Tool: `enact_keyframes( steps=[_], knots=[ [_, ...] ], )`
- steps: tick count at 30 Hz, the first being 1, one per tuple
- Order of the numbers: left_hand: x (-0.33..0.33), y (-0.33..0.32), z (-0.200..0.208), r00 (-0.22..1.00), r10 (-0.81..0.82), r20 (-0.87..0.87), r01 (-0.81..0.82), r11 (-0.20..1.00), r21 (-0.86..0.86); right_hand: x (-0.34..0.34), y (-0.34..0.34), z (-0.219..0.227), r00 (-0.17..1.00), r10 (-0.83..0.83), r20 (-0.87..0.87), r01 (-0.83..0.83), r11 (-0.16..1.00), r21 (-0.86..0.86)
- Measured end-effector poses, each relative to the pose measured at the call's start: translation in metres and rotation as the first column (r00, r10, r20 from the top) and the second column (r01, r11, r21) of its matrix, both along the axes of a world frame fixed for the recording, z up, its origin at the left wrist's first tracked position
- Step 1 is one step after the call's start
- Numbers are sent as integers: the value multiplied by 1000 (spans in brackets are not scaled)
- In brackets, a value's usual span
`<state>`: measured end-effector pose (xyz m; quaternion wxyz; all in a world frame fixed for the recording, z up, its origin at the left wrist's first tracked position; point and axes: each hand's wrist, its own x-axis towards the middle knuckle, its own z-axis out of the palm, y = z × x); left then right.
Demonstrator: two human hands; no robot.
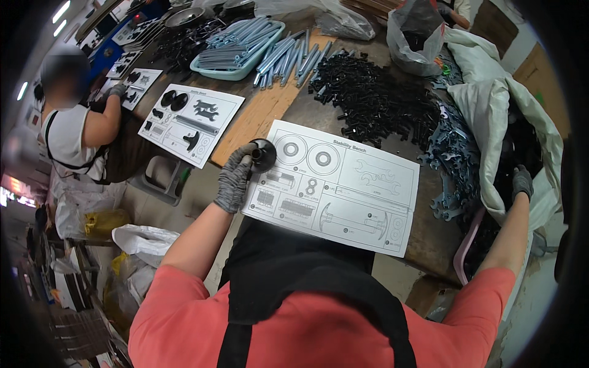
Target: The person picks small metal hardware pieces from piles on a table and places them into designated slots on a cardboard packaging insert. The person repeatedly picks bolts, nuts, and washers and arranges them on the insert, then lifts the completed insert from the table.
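Note:
My left hand, in a grey knitted glove, is closed around the edge of a round black disc with a raised hub. The disc is over the left edge of a white printed sheet with line drawings of parts. At the far right, my gloved right hand reaches into the mouth of a pale woven sack, among dark parts. Its fingertips are lost against the black contents, so I cannot make out whether it grips anything.
Black bolts lie heaped beyond the sheet, with flat metal wrenches to their right. A pale green basket holds metal rods. A second sheet bears loose parts. At left sits another person. A plastic bag stands at the back.

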<state>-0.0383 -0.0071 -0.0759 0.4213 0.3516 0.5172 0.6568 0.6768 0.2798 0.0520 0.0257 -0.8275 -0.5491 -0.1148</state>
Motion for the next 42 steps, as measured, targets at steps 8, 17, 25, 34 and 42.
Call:
enact_keyframes(
  steps=[8,17,25,34,42],
  knots=[
    [3,36,64,874,-242,-422,183,967,-175,-53,-39,39,882,296,366,-464,679,568],
    [-10,96,42,294,-466,-834,401,853,-335,-403,-143,-49,-51,303,-952,-691,677,252],
    [3,82,56,198,-371,-907,395,877,-273,-453,-154,-83,210,711,-671,-804,516,296],
    [21,88,56,13,-407,-913,341,861,-378,-477,-168,-75,408,794,-450,-892,452,-11],
    [8,87,83,294,-295,-909,347,919,-186,-425,-144,-76,303,727,-617,-803,543,246]
  ],
)
